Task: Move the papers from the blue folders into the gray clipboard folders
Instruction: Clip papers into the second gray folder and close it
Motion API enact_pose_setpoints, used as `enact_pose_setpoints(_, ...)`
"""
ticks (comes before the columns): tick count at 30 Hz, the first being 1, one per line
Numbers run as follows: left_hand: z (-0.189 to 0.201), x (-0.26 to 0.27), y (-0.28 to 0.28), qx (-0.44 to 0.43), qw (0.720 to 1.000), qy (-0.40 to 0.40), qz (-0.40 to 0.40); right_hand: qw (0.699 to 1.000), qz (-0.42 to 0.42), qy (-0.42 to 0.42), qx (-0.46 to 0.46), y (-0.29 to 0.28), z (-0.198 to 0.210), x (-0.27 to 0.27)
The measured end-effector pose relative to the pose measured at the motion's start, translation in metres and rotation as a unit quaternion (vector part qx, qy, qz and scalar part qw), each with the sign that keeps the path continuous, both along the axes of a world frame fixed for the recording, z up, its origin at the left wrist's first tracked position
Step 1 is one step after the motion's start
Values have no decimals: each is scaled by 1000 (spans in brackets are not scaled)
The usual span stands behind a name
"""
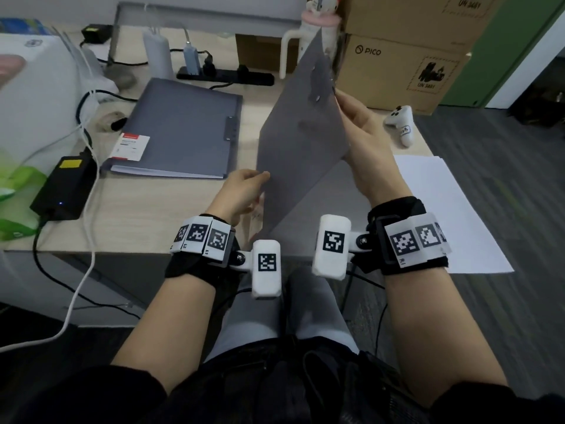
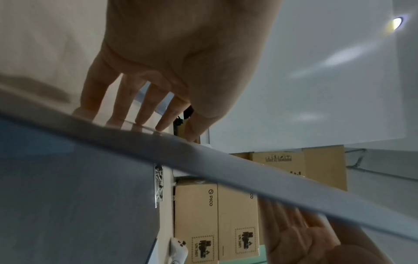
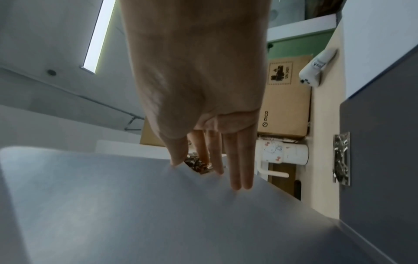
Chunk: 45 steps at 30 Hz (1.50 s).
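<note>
light wood-grain tabletop (image 1: pixel 159 215), front edge toward the viewer. floor (image 1: pixel 504 179): dark gray carpet, to the right of the tabletop. green partition (image 1: pixel 526 41) at far right. pale wall (image 3: pixel 56 92), with a thin metal pipe (image 3: pixel 108 105) running across it. white ceiling (image 2: pixel 316 71): one long strip light (image 3: pixel 97 35), lit, and one round recessed light (image 2: pixel 396 23), lit. room light dim and cool overall.

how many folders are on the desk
2. The closed folder lies on the left side of the desk. The open folder stands before the person, its cover held up by the left hand and right hand. More may be out of view.
</note>
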<state>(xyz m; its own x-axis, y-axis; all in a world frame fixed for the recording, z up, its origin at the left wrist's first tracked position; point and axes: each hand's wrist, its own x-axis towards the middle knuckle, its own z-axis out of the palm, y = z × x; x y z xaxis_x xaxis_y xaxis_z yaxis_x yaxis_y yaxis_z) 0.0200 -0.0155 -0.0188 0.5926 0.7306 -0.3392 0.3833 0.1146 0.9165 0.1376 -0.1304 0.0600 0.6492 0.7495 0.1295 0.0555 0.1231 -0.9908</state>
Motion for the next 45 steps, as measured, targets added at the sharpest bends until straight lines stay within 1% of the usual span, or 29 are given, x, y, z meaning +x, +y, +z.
enact_pose_setpoints(3, 5, -12, 7, -28, 999, -15, -11, 999, 26, -28, -8, 16, 5, -13)
enact_pose_setpoints(6, 12, -24, 15, -57, 997, -31, -43, 997, 50, -59, -13, 33, 9, -25)
enact_pose_setpoints(8, 16, -31, 21, -64, 995, -54, -61, 995, 66, -75, -7, 42, 10, -32)
enact_pose_setpoints(10, 23, -42, 26, -59, 993, -87, -59, 992, 81, -91, -11, 54, 11, -43)
enact_pose_setpoints(15, 48, -71, 35, -23, 987, -160, -21, 986, 114, -125, -9, 84, 10, -69)
enact_pose_setpoints(19, 67, -101, 46, -70, 973, -216, 47, 974, 161, -153, -41, 105, 0, -87)
enact_pose_setpoints(22, 68, -121, 62, -93, 966, -232, 61, 969, 189, -153, -41, 121, -11, -99)
enact_pose_setpoints(24, 61, -134, 73, -97, 964, -237, 66, 964, 205, -158, -59, 132, -17, -108)
enact_pose_setpoints(27, 48, -149, 85, -86, 966, -224, 101, 955, 231, -165, -88, 147, -27, -120)
enact_pose_setpoints(29, 38, -158, 92, -74, 961, -218, 154, 949, 245, -165, -106, 156, -34, -126)
enact_pose_setpoints(31, 29, -165, 97, -37, 953, -205, 219, 945, 255, -160, -126, 161, -41, -131)
enact_pose_setpoints(33, 22, -172, 102, -4, 947, -184, 263, 941, 266, -152, -144, 165, -48, -134)
enact_pose_setpoints(36, 10, -180, 107, 13, 948, -152, 278, 932, 274, -163, -169, 172, -61, -138)
enact_pose_setpoints(39, -2, -188, 113, 6, 953, -126, 277, 938, 240, -168, -185, 177, -71, -135)
enact_pose_setpoints(42, -13, -192, 119, -1, 954, -102, 282, 944, 163, -198, -209, 178, -80, -123)
enact_pose_setpoints(44, -17, -192, 122, 2, 954, -85, 288, 933, 114, -217, -263, 179, -86, -112)
enact_pose_setpoints(45, -19, -192, 123, 12, 954, -65, 293, 918, 98, -223, -313, 179, -88, -106)
